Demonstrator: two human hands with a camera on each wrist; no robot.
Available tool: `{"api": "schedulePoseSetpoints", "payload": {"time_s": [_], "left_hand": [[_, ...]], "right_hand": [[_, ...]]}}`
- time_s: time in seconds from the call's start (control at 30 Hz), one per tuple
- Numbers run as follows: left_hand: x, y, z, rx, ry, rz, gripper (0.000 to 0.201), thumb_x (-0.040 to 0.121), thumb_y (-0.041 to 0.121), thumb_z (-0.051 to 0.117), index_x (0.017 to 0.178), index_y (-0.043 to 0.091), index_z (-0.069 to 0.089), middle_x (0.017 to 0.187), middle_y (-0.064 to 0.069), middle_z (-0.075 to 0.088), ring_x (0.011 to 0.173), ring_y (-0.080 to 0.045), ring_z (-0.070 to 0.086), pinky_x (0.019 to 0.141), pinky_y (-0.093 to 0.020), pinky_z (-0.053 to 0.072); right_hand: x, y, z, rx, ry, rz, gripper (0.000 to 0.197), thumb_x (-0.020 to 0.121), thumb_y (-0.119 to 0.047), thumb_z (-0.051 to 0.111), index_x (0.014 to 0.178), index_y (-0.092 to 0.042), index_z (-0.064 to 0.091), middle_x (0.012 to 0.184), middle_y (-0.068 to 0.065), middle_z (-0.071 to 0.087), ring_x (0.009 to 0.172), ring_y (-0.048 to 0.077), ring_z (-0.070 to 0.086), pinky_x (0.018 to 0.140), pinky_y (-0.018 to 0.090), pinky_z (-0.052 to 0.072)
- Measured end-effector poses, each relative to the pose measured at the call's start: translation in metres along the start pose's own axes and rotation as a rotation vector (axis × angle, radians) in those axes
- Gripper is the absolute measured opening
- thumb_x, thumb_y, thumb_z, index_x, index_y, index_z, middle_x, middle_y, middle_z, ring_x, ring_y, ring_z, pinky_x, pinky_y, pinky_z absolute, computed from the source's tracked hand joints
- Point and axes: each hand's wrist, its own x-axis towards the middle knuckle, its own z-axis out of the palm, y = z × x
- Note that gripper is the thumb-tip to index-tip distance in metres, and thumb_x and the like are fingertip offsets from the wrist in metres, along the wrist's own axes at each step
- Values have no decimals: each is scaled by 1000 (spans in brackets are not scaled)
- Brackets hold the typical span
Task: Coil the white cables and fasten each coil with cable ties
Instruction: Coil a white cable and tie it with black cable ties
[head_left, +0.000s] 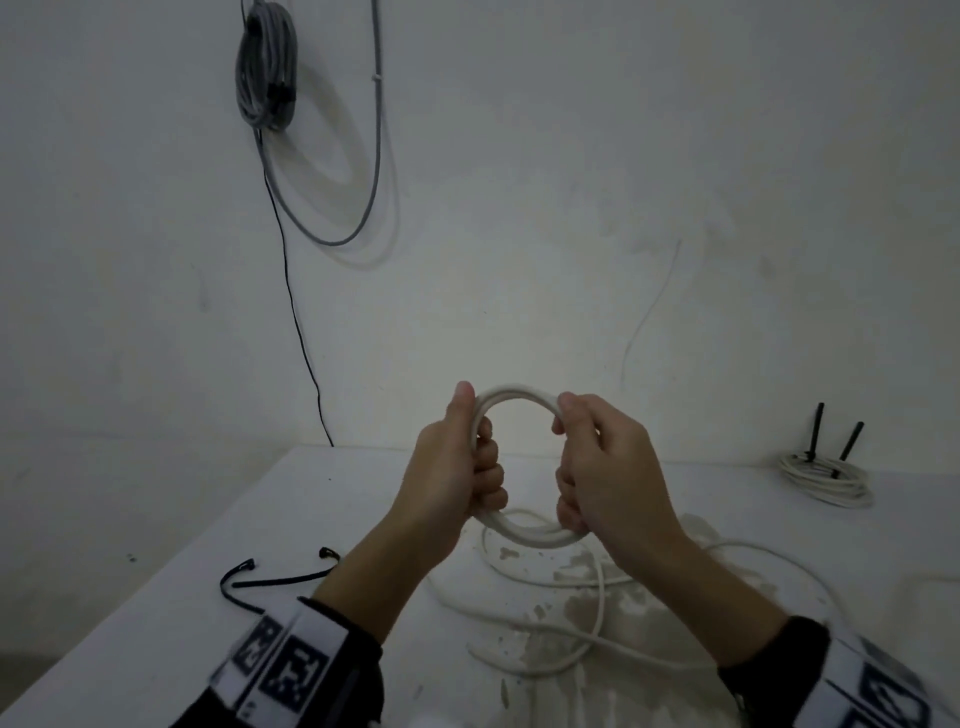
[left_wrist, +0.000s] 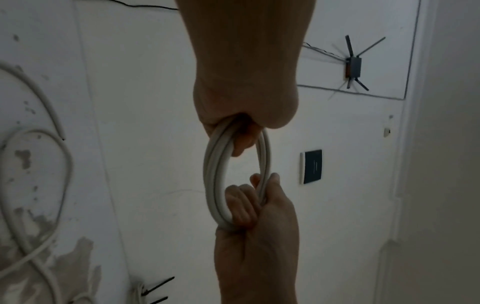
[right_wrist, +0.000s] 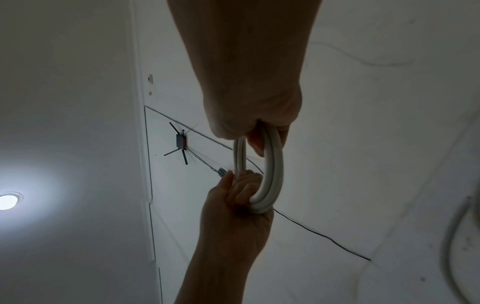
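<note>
From the head view, we've got the round coil of thick white cable (head_left: 511, 530) held up over the white bench (head_left: 171, 571), one side in our left hand (head_left: 457, 467) and the other in our right hand (head_left: 602, 467). Both grips are wrapped tight around the bundled turns, fingers curled through the middle. The loose tail of white cable (head_left: 597, 597) sprawls in loops on the bench below, so coiling isn't finished. A couple of thin black cable ties (head_left: 280, 577) lie to the left, near our left forearm, and a finished white coil with two black ties sticking up (head_left: 826, 478) sits far right.

Left wrist view: the left hand (left_wrist: 246, 115) clamps the top of the coil (left_wrist: 215, 174), and the right hand (left_wrist: 257, 226) closes on the bottom. The turns look neatly stacked.

Right wrist view: same story mirrored, right hand (right_wrist: 254, 115) up top, left hand (right_wrist: 239, 205) below, coil (right_wrist: 272, 174) between.

Risk from here, we reckon: letting go with one hand to reach a tie could let the stiff turns spring apart, and the tangled tail might snag or kink when pulled in.
</note>
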Motion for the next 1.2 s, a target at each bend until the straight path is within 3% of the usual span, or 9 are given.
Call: {"api": "schedulePoseSetpoints", "payload": {"time_s": [0.1,0.17,0.23,0.33,0.53,0.73,0.83,1.03,1.2], "left_hand": [[-1,0,-9,31,-38,-72,46,97,45,32,61,17,33,44,7,21,34,-6,17,34,-14,18],[-2,4,-17,23,-135,-186,46,96,42,34,58,17,32,40,8,20,31,-5,16,33,-12,14],[-5,8,-20,67,-209,-271,46,95,40,35,56,17,34,39,9,20,30,-4,16,32,-11,13],[-8,7,-15,212,-321,-302,47,97,38,31,56,17,37,40,9,23,32,-4,18,32,-12,17],[-12,8,-6,276,-388,-347,50,99,42,25,62,14,43,42,9,21,33,-4,16,34,-11,15],[-10,11,-12,285,-540,-386,52,91,57,23,62,16,40,44,10,21,35,-1,16,35,-13,12],[-11,14,-13,256,-587,-438,51,82,61,27,62,15,38,43,10,23,34,0,17,35,-13,12],[-11,19,-14,44,-530,-459,27,79,32,36,64,11,44,39,10,27,32,-2,14,33,-11,13],[-11,14,-16,-38,-478,-319,16,76,18,34,71,8,44,42,7,29,30,-2,24,34,-12,19]], "right_hand": [[-9,5,-8,13,-136,73,33,99,-18,37,75,3,45,45,12,41,33,20,47,46,46,55],[-12,5,-17,43,-272,186,29,97,-11,33,76,2,49,51,20,52,45,31,58,61,53,54],[-13,6,-23,18,-353,204,28,98,-11,32,88,0,56,64,22,61,58,34,64,65,45,54],[-13,10,-20,-165,-387,22,29,100,-26,36,117,-23,59,92,6,65,72,16,66,66,29,55],[-11,24,-13,-380,-228,-455,36,90,-19,54,124,-10,59,77,-6,57,68,-10,53,67,4,37],[-10,23,-17,-392,-418,-381,53,91,-20,57,139,-27,35,90,-12,54,78,12,55,72,15,43],[-11,22,-19,-293,-452,-393,55,89,-21,56,135,-35,30,96,4,64,82,12,59,76,21,46],[-6,23,-19,-368,-290,-656,28,86,-24,59,109,-10,68,65,-2,56,58,7,50,59,15,40],[3,19,-16,-624,-239,-872,27,88,-21,55,92,3,67,55,6,51,48,12,41,52,16,33]]}}
